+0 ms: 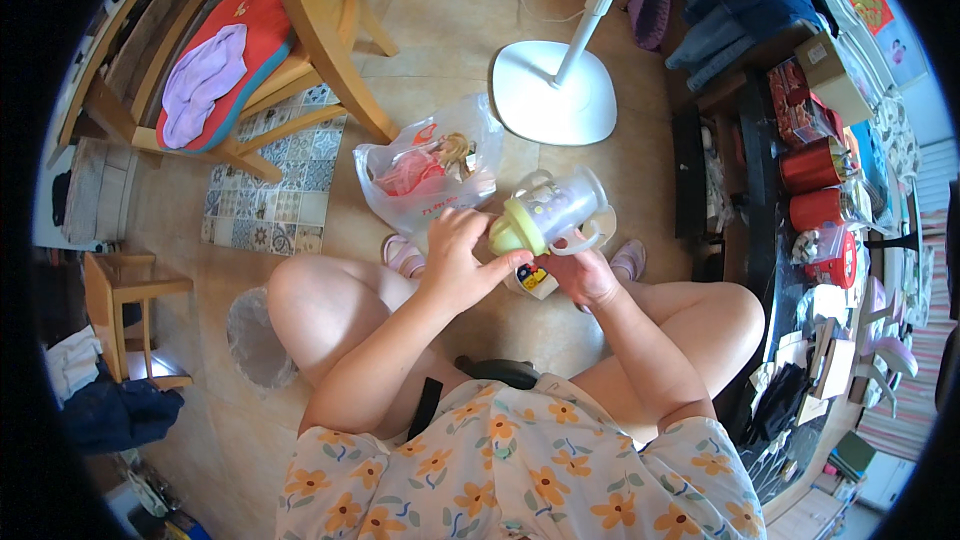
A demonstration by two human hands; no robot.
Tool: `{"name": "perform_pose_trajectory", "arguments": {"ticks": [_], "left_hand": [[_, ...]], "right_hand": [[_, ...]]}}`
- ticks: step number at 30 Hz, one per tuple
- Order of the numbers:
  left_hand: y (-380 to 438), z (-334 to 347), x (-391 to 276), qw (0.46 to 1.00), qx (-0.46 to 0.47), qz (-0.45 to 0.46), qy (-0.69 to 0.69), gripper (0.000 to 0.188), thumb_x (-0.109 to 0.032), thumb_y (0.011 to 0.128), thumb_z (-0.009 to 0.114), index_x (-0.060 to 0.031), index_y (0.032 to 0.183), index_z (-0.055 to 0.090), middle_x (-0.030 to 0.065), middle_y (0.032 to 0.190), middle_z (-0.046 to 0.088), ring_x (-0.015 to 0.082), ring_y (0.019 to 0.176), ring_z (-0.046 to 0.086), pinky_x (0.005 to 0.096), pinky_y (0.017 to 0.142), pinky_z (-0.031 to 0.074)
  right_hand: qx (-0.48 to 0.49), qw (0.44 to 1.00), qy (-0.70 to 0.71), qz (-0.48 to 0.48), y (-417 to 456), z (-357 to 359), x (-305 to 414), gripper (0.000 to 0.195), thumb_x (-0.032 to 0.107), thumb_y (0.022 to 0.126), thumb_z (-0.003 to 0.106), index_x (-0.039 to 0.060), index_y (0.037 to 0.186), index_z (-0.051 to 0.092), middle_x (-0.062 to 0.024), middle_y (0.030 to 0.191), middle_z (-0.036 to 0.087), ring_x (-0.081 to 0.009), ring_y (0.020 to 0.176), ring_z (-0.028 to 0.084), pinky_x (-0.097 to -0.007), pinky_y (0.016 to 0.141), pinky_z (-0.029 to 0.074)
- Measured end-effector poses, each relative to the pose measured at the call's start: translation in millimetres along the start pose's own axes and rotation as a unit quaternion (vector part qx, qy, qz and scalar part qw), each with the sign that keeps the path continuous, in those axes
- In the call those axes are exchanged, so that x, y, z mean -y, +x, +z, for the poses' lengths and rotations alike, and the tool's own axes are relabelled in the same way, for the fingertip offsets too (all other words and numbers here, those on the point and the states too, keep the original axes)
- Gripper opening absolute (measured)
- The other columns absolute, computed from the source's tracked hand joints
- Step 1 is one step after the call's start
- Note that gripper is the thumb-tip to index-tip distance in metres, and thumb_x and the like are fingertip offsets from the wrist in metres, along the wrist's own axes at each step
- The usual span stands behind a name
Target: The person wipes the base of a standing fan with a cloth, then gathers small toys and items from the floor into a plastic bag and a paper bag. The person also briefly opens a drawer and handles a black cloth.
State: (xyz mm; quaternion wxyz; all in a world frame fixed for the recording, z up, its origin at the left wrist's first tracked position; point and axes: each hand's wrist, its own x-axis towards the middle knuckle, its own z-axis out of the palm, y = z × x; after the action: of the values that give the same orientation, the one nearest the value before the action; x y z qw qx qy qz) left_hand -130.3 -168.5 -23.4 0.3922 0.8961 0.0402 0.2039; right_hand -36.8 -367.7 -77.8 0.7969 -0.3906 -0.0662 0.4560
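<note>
A clear plastic sippy cup (562, 199) with a light-green lid (519, 231) and side handles lies tilted between my hands, its lid end toward the left. My left hand (466, 259) grips the lid, thumb below and fingers above. Under the cup, my right hand (581, 270) supports it by the lower handle; some of its fingers are hidden. Directly beneath is a pale container (535, 281) with a colourful printed picture, mostly covered by my hands. Left of the cup, a translucent plastic bag (431, 172) on the floor holds a doll with blond hair and pink items.
A white stand base (555, 94) with a pole rises ahead. On the left are a wooden chair (330, 30) with a red cushion, a small wooden stool (139, 277) and a bag-lined bin (259, 337). A dark cluttered shelf (780, 307) runs along the right.
</note>
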Motion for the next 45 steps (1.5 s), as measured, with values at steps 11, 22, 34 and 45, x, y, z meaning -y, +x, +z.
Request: {"name": "perform_pose_trajectory", "arguments": {"ticks": [11,22,34,45], "left_hand": [[4,-6,-10,0.995,-0.060,-0.011,0.081,0.054,-0.040,0.066,0.083,-0.0061,0.104,0.064,0.0082,0.097,0.065,0.0280,0.091,0.055,0.0405,0.081,0.039],[2,3,0,0.967,-0.013,-0.155,-0.202,0.044,-0.037,0.073,0.083,-0.0060,0.098,0.064,0.0041,0.088,0.066,0.0194,0.084,0.057,0.0388,0.083,0.038],[-4,7,4,0.995,-0.026,-0.078,-0.053,0.038,-0.036,0.071,0.084,-0.0068,0.085,0.064,0.0046,0.079,0.062,0.0223,0.082,0.054,0.0370,0.077,0.041],[-4,8,-7,0.993,-0.075,-0.077,-0.056,0.034,-0.026,0.071,0.085,-0.0092,0.085,0.059,0.0028,0.077,0.060,0.0196,0.076,0.054,0.0358,0.076,0.040]], "right_hand": [[-0.109,0.992,-0.063,0.011,-5,1,18,0.028,0.030,0.099,0.048,0.0049,0.111,0.053,-0.0030,0.090,0.057,-0.0141,0.069,0.058,-0.0293,0.054,0.050],[-0.133,0.986,-0.092,-0.032,8,8,2,0.023,0.023,0.104,0.042,0.0060,0.112,0.055,-0.0031,0.085,0.060,-0.0092,0.061,0.053,-0.0245,0.055,0.051],[-0.233,0.937,-0.240,-0.101,14,6,-12,0.024,0.010,0.104,0.039,0.0000,0.121,0.053,-0.0067,0.092,0.066,-0.0101,0.064,0.061,-0.0239,0.054,0.051],[-0.263,0.932,-0.226,-0.103,19,9,-15,0.025,0.009,0.103,0.039,-0.0003,0.121,0.054,-0.0072,0.094,0.065,-0.0107,0.068,0.062,-0.0242,0.054,0.053]]}}
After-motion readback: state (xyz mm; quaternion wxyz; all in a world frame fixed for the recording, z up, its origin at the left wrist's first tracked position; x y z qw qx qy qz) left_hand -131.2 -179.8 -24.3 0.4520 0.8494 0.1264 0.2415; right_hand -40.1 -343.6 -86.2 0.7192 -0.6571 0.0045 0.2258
